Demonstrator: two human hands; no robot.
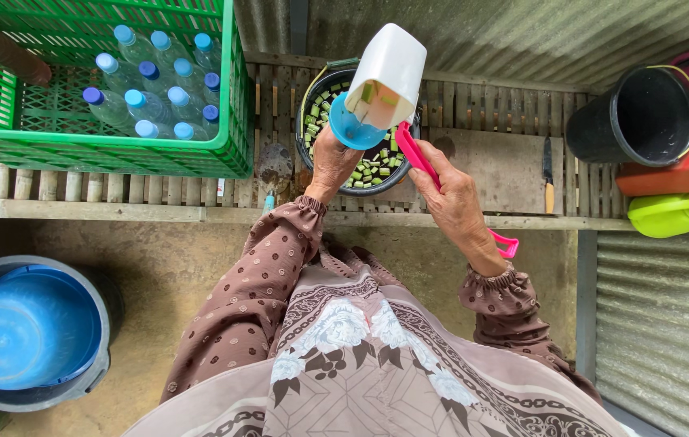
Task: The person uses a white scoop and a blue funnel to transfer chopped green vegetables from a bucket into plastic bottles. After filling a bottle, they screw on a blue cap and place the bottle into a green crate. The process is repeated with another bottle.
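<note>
While the black bucket (312, 154) just beyond the hands already holds many cut green pieces (369, 171), a few bits cling inside the white container (385, 77), so emptying seems nearly done, not finished. The left hand (332, 162) closes its fingers around the container's blue lid end (348, 129), tilting it over the bucket. The right hand (458, 206) is wrapped tight on a pink tool (417, 158) beside it.
</note>
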